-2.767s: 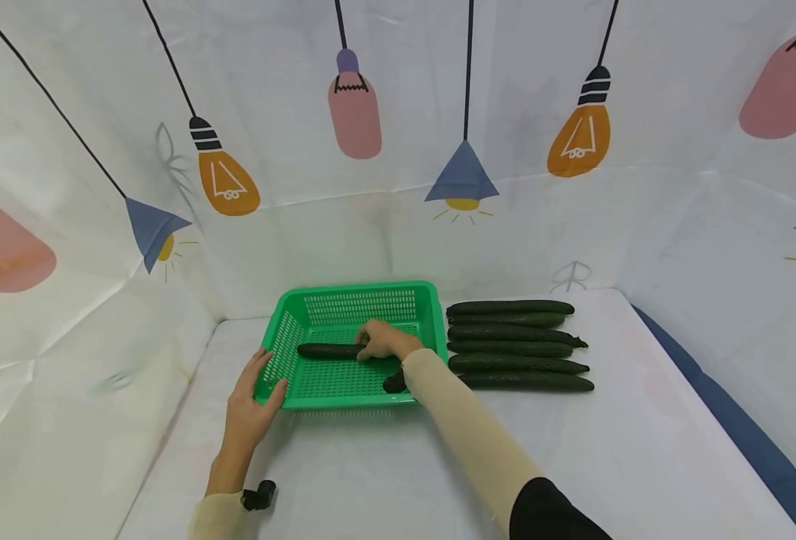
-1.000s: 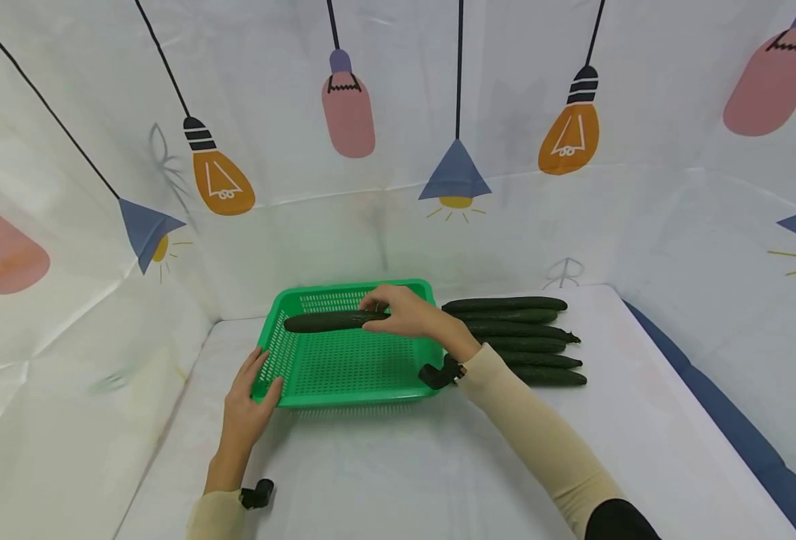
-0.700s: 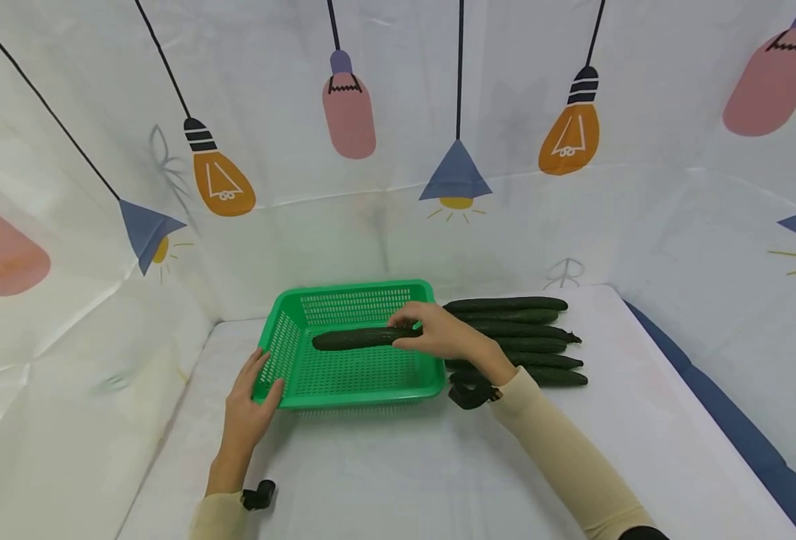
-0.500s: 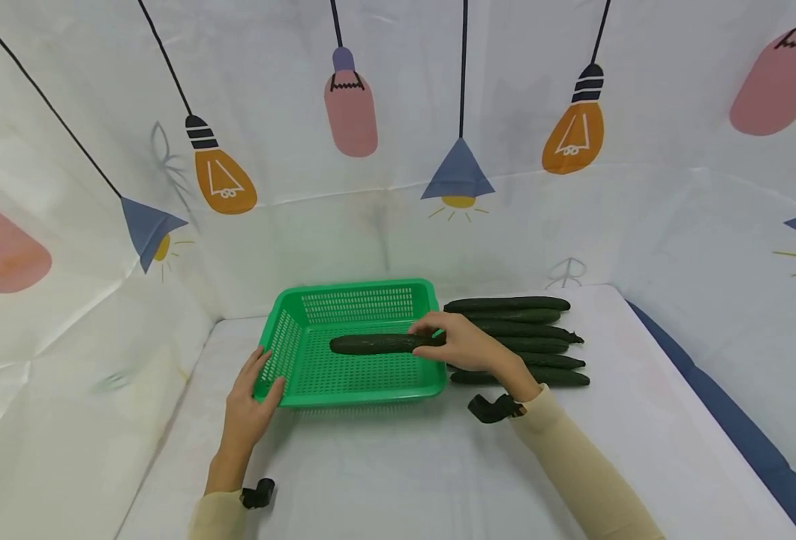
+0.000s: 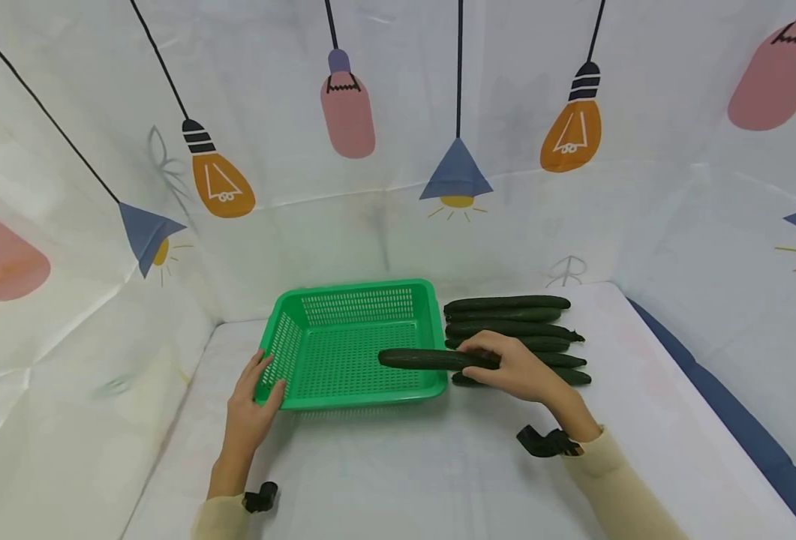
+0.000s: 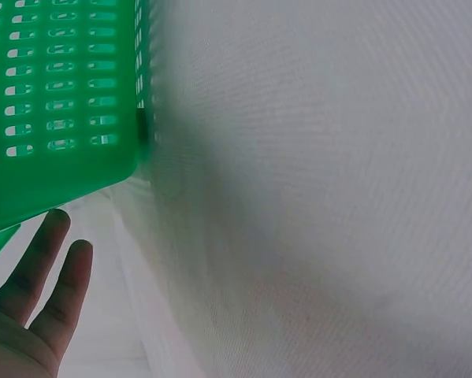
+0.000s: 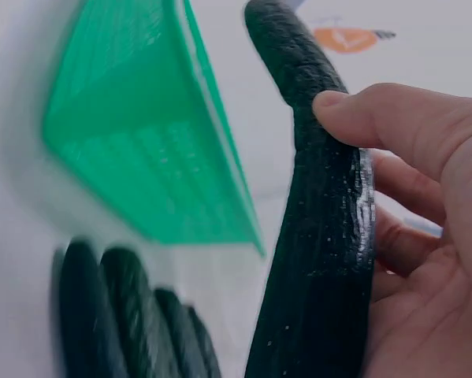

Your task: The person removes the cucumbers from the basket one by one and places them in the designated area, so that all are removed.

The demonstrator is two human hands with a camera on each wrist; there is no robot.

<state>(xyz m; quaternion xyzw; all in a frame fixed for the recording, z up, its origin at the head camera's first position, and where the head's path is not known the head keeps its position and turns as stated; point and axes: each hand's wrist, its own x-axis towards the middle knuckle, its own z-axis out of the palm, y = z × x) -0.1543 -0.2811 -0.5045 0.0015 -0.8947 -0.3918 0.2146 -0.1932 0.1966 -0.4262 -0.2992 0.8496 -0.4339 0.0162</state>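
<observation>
My right hand (image 5: pixel 521 373) grips a dark green cucumber (image 5: pixel 419 359) near its right end. Level in the air, it overlaps the right rim of the green plastic basket (image 5: pixel 364 397) in the head view. The right wrist view shows the thumb on one side of the cucumber (image 7: pixel 318 228) and fingers round the other. Inside the basket only the perforated floor shows. My left hand (image 5: pixel 249 416) rests at the basket's left front corner with extended fingers and thumb. In the left wrist view, fingertips of the left hand (image 6: pixel 23 315) reach the basket's wall (image 6: pixel 70 169).
Several more cucumbers (image 5: pixel 509 303) lie side by side on the white-covered table (image 5: pixel 384 480), right of the basket; my right hand partly covers them. A white backdrop (image 5: pixel 398 240) with printed lamps rises behind. Blue fabric (image 5: pixel 715 397) shows past the table's right edge.
The right hand has lifted the cucumber from the basket floor and carried it rightward and toward me, over the right rim. The left hand has stayed at the basket's corner.
</observation>
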